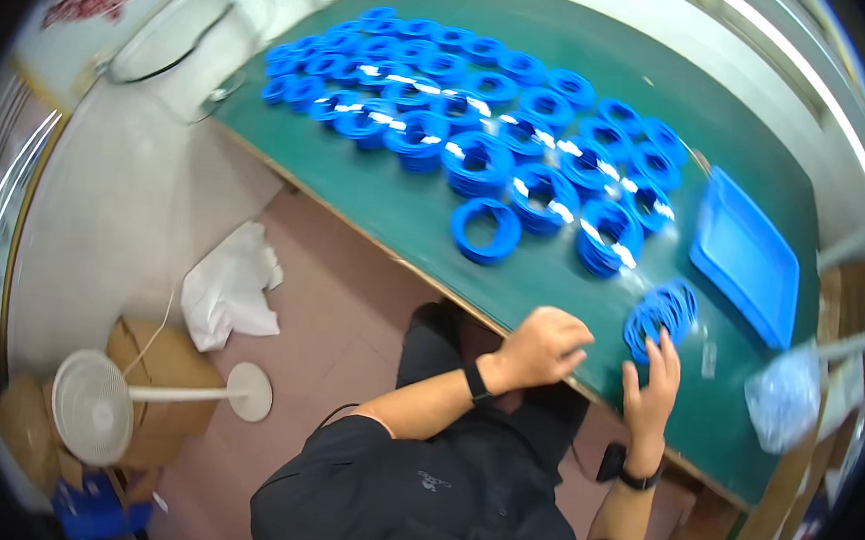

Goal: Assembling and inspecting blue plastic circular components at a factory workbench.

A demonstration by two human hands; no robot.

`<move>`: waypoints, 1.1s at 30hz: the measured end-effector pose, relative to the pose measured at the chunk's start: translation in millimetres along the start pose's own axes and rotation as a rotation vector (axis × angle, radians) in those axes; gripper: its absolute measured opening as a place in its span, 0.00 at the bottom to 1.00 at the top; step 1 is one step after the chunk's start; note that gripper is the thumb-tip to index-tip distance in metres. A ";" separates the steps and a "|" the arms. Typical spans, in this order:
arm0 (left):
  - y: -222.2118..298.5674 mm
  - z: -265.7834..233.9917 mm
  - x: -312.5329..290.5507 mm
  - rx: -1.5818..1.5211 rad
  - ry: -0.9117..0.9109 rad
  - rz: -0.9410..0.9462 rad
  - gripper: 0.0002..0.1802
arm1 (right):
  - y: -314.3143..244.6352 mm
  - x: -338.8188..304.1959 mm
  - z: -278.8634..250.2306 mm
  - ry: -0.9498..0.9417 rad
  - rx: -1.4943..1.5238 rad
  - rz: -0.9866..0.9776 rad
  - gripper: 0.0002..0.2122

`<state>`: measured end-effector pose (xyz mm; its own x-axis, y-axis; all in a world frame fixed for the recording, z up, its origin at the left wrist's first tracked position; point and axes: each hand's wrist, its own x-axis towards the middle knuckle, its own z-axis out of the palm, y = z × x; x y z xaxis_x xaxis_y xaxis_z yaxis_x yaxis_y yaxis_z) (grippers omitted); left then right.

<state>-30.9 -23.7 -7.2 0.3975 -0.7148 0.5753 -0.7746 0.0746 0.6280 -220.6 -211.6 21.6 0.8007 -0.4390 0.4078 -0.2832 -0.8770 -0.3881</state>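
Note:
My right hand (653, 388) reaches over the table's near right side, thumb and fingers spread, holding nothing. Its fingertips are at the near edge of a loose, spread-out pile of thin blue rings (662, 311); whether they touch it I cannot tell. My left hand (539, 348) hovers by the table's front edge, its fingers loosely curled with a gap to the thumb and nothing visible in it. Ahead of it lies a low blue ring stack (485, 231). A taller stack of blue rings (610, 238) stands behind the loose pile.
Many neat blue ring stacks (418, 141) stand in rows across the green table (377, 201). A blue tray (745, 254) lies at the right, with a clear plastic bag (783, 397) by the edge. On the floor at left are a white fan (94, 407), a cardboard box (176, 423) and a white bag (231, 286).

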 end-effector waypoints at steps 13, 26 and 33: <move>-1.4 2.5 -7.9 0.006 0.062 0.011 0.09 | -19.4 -19.3 39.4 0.080 0.262 -0.097 0.11; 6.6 -1.6 -25.1 0.004 0.070 0.014 0.09 | -21.9 -17.4 43.1 0.110 0.260 -0.148 0.10; 12.1 -8.9 -37.0 -0.019 0.053 -0.019 0.09 | -23.9 -17.2 42.3 0.113 0.269 -0.157 0.10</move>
<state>-50.6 9.8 -16.2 0.4381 -0.6788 0.5893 -0.7573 0.0745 0.6488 -205.4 -174.9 -11.1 0.7553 -0.3343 0.5637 0.0011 -0.8594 -0.5113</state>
